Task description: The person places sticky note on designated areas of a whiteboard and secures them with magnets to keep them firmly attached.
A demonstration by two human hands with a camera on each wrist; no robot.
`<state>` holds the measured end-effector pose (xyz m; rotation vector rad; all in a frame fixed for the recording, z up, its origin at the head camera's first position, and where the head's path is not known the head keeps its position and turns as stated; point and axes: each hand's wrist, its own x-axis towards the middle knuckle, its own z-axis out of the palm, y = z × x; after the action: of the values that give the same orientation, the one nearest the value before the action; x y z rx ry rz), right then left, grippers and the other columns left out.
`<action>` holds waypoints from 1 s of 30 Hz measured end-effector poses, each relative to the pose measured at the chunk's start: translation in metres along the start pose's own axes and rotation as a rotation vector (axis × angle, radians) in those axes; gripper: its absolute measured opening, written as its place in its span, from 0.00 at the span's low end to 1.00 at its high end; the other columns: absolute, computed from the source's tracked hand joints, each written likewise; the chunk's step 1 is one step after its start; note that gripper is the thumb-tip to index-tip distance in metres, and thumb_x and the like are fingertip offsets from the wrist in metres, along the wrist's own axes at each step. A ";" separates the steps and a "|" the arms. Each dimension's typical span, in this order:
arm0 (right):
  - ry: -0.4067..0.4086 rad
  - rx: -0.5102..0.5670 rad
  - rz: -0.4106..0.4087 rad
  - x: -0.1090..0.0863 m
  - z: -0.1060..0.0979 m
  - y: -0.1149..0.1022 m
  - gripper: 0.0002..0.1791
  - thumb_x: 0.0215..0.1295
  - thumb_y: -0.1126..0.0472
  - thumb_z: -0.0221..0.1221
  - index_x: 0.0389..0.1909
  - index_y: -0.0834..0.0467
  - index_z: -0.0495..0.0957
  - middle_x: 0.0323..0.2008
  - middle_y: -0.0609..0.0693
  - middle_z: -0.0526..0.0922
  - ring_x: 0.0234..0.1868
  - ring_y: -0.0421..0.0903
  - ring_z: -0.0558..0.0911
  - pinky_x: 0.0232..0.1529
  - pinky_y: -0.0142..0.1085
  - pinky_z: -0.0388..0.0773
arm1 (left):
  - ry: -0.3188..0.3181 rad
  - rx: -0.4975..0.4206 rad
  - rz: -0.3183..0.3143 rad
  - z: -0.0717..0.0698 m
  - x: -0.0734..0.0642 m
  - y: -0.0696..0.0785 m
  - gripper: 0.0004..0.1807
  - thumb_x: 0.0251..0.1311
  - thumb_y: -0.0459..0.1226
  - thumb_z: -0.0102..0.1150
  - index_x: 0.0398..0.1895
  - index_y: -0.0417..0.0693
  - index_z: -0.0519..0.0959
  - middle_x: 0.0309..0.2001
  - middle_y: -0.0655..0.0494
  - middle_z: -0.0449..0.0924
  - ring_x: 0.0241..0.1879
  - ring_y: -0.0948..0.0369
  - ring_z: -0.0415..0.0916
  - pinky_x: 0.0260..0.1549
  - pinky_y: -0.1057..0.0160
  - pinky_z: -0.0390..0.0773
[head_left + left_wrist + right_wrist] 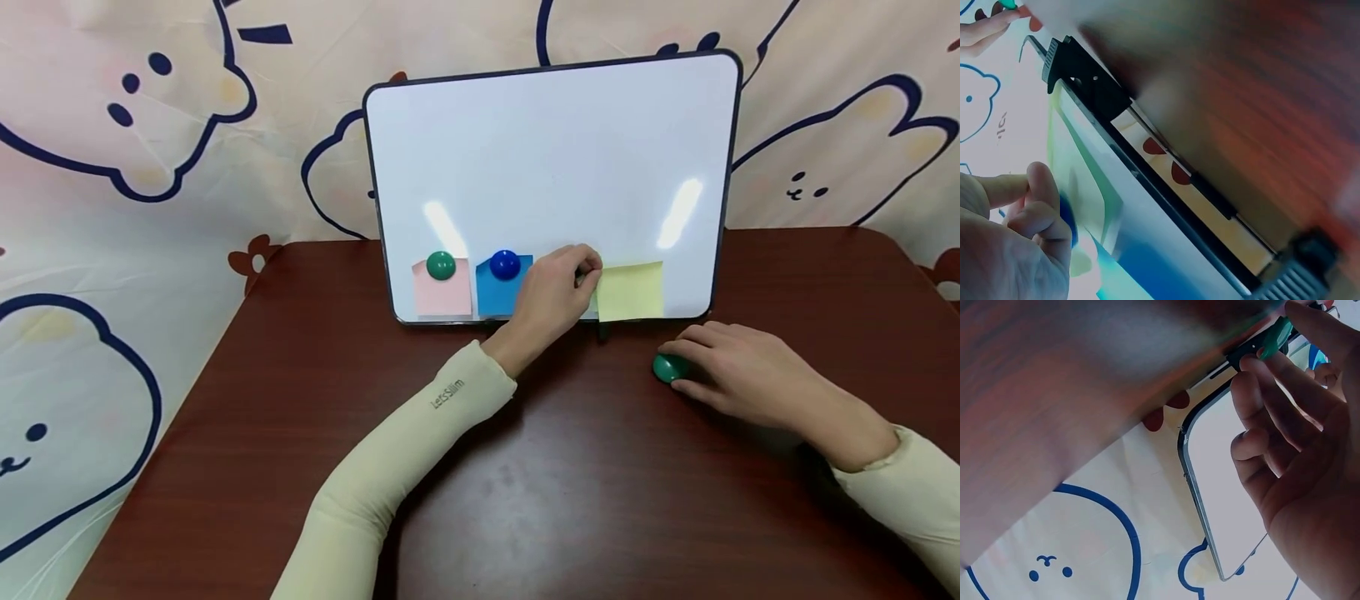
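My left hand [553, 287] is at the whiteboard's lower part, its thumb and index finger pinching the upper left edge of a yellow sticky note [632, 292]. Part of a pale green note [1088, 181] shows beside that hand in the left wrist view; the hand mostly hides it in the head view. Over the table at the right, my right hand [742, 375] grips a round green magnet [669, 367] between thumb and fingers. On the whiteboard [555, 167], a green magnet [441, 265] sits on a pink note [442, 296] and a blue magnet [505, 264] on a blue note [495, 296].
The whiteboard stands upright at the back of the dark brown table [525, 500], with black support parts [1085, 78] under its lower edge. A cloth with cartoon prints [300, 125] hangs behind it.
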<state>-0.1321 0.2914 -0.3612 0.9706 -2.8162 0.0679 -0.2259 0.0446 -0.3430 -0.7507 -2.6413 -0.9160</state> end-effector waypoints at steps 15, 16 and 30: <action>0.028 -0.001 -0.009 -0.002 -0.002 -0.001 0.23 0.54 0.50 0.71 0.50 0.52 0.83 0.44 0.47 0.84 0.44 0.47 0.83 0.43 0.48 0.83 | 0.090 -0.015 0.076 0.008 0.016 0.002 0.06 0.67 0.38 0.61 0.41 0.49 0.86 0.39 0.57 0.87 0.37 0.66 0.82 0.39 0.75 0.79; 0.030 0.001 -0.011 -0.002 -0.002 -0.001 0.23 0.54 0.50 0.71 0.50 0.52 0.83 0.44 0.47 0.84 0.44 0.47 0.83 0.43 0.48 0.83 | 0.088 -0.013 0.074 0.007 0.016 0.002 0.06 0.67 0.38 0.61 0.41 0.49 0.86 0.39 0.57 0.87 0.37 0.66 0.82 0.39 0.75 0.79; 0.120 0.011 -0.001 0.006 -0.006 0.001 0.25 0.50 0.51 0.74 0.51 0.50 0.83 0.43 0.46 0.84 0.39 0.41 0.82 0.38 0.42 0.84 | 0.074 0.022 0.065 0.006 0.014 0.000 0.07 0.66 0.40 0.62 0.41 0.50 0.87 0.40 0.58 0.88 0.38 0.67 0.84 0.41 0.75 0.80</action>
<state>-0.1366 0.2890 -0.3546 0.9381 -2.7090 0.1368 -0.2380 0.0536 -0.3423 -0.7770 -2.5439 -0.8790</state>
